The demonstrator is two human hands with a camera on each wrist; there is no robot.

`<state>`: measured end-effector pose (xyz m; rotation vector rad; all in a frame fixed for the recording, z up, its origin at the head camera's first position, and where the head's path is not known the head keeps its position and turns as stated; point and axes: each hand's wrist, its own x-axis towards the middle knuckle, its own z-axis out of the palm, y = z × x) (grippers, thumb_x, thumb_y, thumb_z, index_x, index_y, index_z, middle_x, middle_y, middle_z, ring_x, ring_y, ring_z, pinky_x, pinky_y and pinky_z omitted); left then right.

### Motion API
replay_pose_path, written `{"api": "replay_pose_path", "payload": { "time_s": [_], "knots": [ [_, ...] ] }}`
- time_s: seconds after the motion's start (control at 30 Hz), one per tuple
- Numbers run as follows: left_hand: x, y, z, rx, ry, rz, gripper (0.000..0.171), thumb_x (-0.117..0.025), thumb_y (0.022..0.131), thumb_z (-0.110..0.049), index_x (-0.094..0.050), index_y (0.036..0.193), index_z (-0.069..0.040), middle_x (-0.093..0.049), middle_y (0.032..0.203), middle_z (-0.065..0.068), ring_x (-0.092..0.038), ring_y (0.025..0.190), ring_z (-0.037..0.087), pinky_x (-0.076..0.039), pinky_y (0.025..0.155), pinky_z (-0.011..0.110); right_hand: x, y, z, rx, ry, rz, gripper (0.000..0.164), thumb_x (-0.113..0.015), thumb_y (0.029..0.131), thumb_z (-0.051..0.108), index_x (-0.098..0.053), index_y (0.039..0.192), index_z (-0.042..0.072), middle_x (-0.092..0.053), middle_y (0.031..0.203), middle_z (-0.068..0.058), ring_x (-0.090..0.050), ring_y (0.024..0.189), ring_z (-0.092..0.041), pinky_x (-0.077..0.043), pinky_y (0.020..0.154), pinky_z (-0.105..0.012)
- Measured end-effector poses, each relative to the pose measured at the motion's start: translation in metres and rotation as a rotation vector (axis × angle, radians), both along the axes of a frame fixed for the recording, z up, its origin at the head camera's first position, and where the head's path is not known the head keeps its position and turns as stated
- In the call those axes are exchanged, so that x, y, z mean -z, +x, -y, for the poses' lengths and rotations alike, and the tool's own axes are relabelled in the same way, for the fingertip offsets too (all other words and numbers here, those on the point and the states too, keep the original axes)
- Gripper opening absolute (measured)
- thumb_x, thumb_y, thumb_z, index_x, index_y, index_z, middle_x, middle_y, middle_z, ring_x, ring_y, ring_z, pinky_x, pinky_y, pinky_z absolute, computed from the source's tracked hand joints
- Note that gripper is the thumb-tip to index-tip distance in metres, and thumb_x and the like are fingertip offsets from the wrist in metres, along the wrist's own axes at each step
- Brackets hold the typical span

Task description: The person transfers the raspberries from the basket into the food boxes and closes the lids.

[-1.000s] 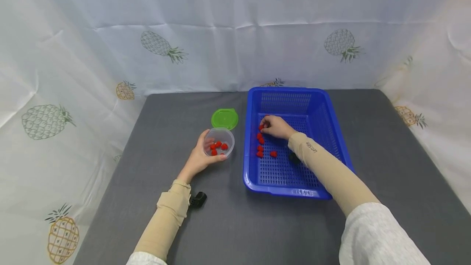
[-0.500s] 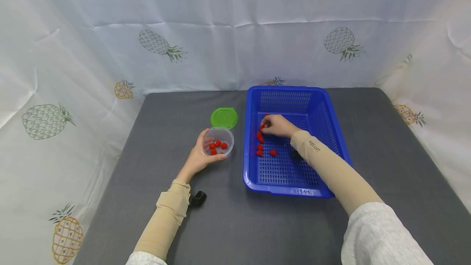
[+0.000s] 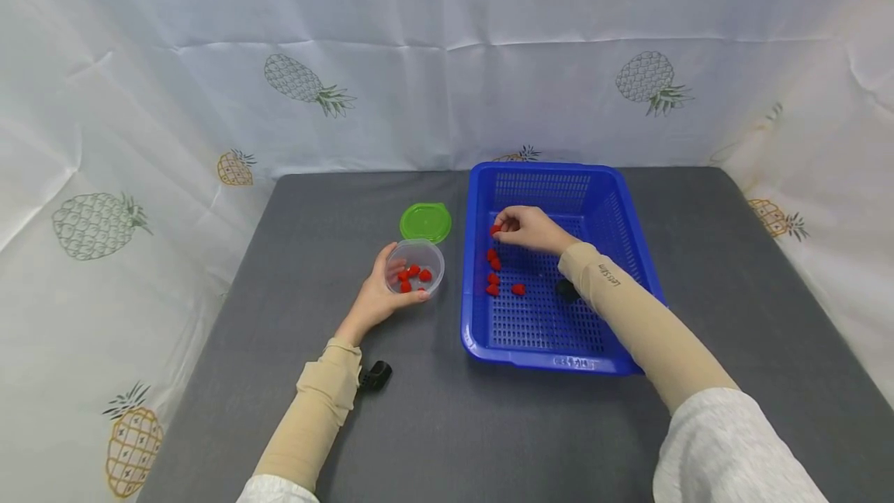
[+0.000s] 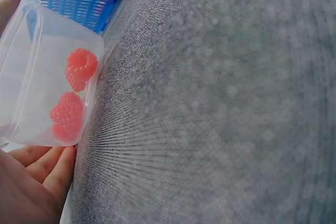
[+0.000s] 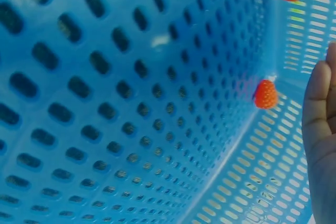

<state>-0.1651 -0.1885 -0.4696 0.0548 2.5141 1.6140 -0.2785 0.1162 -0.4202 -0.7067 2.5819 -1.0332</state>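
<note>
My left hand (image 3: 377, 297) grips a clear plastic tub (image 3: 434, 253) from its left side, thumb and fingers spread around it. Several red raspberries (image 4: 67, 114) lie in the bottom of the tub, which sits low over the grey cloth in the left wrist view. My right hand (image 3: 529, 229) is inside the blue basket (image 3: 482, 332), near its far left corner, pinching a raspberry (image 3: 496, 230) at the fingertips. That raspberry is out of sight in the right wrist view, where another raspberry (image 5: 266, 94) rests in the basket's corner, apart from the fingers.
More raspberries (image 3: 493, 289) lie along the basket's left side, with a single one (image 3: 518, 289) towards the middle. Behind the tub is a round green lid (image 3: 426, 222). Black wrist devices (image 3: 375, 376) sit at both forearms. White pineapple-print cloth (image 3: 447, 99) hangs behind the table.
My right hand has moved slightly away from me, and the raspberry at its fingertips has moved with it, off its former spot. The left hand and tub have stayed still.
</note>
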Motion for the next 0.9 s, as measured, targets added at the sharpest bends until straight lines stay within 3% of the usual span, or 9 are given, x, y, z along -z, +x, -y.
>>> {"api": "replay_pose_path", "payload": {
  "time_s": [0.4,0.57,0.73,0.9],
  "knots": [
    [0.000,-0.001,0.001,-0.001,-0.002,0.000,0.104,-0.082,0.068,-0.038,-0.015,0.147,-0.027,-0.043,0.141,0.009,-0.042,0.131,0.028,-0.033,0.111,0.046,-0.018,0.005,0.004,0.090,-0.243,0.070,0.022,-0.067,0.086,0.024,-0.060,0.102,0.009,-0.061,0.092,-0.004,-0.055,0.076,-0.015,-0.047,0.067,-0.029],
    [0.001,0.000,0.001,0.002,-0.005,0.001,0.105,-0.082,0.068,-0.039,-0.014,0.147,-0.027,-0.042,0.141,0.010,-0.042,0.132,0.028,-0.033,0.111,0.046,-0.026,0.009,0.007,0.082,-0.291,0.084,0.022,-0.066,0.086,0.017,-0.059,0.103,0.006,-0.061,0.092,-0.005,-0.056,0.078,-0.021,-0.047,0.068,-0.038],
    [0.001,-0.001,0.000,0.001,-0.008,0.001,0.105,-0.082,0.068,-0.038,-0.014,0.147,-0.027,-0.042,0.142,0.010,-0.042,0.132,0.028,-0.033,0.111,0.047,-0.035,0.014,0.010,0.072,-0.343,0.114,0.019,-0.066,0.086,0.015,-0.058,0.102,0.007,-0.063,0.091,-0.004,-0.057,0.085,-0.034,-0.047,0.067,-0.033],
    [0.001,-0.001,0.000,0.000,-0.013,0.003,0.105,-0.082,0.068,-0.039,-0.014,0.147,-0.027,-0.041,0.142,0.010,-0.042,0.132,0.028,-0.033,0.111,0.047,-0.033,0.012,0.013,0.032,-0.440,0.116,0.022,-0.069,0.084,0.021,-0.058,0.099,0.009,-0.062,0.087,-0.001,-0.055,0.075,-0.024,-0.046,0.067,-0.039]
  ]
}}
